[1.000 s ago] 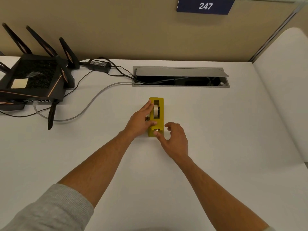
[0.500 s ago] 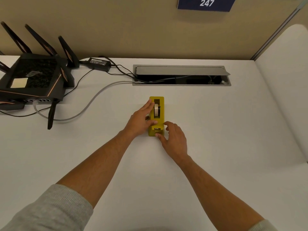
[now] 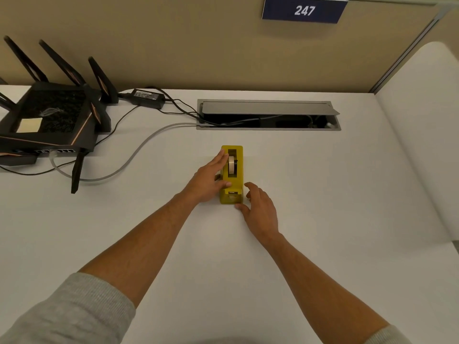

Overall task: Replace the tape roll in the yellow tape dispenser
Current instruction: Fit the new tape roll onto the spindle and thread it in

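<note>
Yellow dispenser (image 3: 240, 176), roll (image 3: 231, 165) seated. Left hand (image 3: 207, 181) stays flat on 9 o'clock side, thumb over top. Right hand (image 3: 260, 209) backed off 6 o'clock end, fingers loose, empty. Roll due out or just fitted: unclear.

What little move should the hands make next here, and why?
I'd guess the right hand should rise to the tape roll and pinch it out. The roll sits in the yellow tape dispenser, the left hand lies against its side, and the right hand holds nothing beside its near corner.
</note>
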Tool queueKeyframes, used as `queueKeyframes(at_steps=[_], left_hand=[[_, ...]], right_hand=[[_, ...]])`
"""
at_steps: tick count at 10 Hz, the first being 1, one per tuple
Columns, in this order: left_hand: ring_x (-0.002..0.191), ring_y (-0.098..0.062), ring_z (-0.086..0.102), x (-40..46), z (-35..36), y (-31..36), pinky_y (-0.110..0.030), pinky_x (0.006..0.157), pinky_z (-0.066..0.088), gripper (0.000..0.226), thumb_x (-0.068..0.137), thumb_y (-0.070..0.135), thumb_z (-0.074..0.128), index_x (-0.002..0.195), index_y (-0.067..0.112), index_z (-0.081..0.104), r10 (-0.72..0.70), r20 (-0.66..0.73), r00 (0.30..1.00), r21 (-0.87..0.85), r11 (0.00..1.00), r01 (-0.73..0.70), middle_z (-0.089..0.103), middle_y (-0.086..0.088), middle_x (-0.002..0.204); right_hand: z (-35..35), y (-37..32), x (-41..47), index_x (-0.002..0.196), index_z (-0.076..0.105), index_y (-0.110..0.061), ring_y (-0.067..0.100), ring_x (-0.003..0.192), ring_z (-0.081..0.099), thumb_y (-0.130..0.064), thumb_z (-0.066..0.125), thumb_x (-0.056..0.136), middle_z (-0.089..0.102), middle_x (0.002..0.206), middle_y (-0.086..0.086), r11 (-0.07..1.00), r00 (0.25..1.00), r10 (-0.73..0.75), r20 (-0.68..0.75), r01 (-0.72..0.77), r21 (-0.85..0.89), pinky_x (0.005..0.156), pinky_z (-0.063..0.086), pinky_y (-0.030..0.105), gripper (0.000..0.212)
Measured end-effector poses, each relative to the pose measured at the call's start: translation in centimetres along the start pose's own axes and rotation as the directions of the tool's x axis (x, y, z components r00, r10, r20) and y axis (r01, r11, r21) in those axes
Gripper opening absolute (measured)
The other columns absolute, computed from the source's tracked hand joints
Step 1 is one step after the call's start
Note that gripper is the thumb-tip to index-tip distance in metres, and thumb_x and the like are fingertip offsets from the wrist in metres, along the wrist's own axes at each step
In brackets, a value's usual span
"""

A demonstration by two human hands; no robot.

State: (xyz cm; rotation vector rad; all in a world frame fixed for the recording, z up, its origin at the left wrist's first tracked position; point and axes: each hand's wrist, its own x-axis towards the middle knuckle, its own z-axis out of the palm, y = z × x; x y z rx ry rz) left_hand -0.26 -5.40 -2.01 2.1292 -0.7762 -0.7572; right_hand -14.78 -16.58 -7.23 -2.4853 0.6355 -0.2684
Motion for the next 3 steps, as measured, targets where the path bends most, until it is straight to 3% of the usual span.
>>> queueKeyframes(at_steps=[2,3], left_hand=[[0.136,-0.025,0.042,-0.8,-0.4,-0.3,-0.037,0.109,0.042,0.080,0.089,-0.002,0.056,0.149,0.031,0.015,-0.038,0.049,0.998,-0.175,0.984,0.046,0.005,0.013,0.161],[0.135,-0.023,0.045,-1.8,-0.3,-0.6,-0.025,0.101,0.039,0.071,0.091,-0.004,0.051,0.149,0.027,0.022,-0.059,-0.052,0.997,-0.192,0.980,0.048,0.017,0.005,0.160]], right_hand=[[-1.0,0.6,-0.8,0.135,0.043,-0.021,0.022,0.102,0.059,-0.020,0.069,0.088,0.063,0.115,0.005,0.999,0.999,0.043,-0.010,-0.042,0.019,0.088,0.047,0.033,0.054],[-1.8,0.7,-1.2,0.132,0.047,-0.020,0.022,0.102,0.060,-0.018,0.067,0.089,0.064,0.114,0.005,0.998,0.998,0.055,-0.041,-0.054,0.029,0.089,0.047,0.034,0.047]])
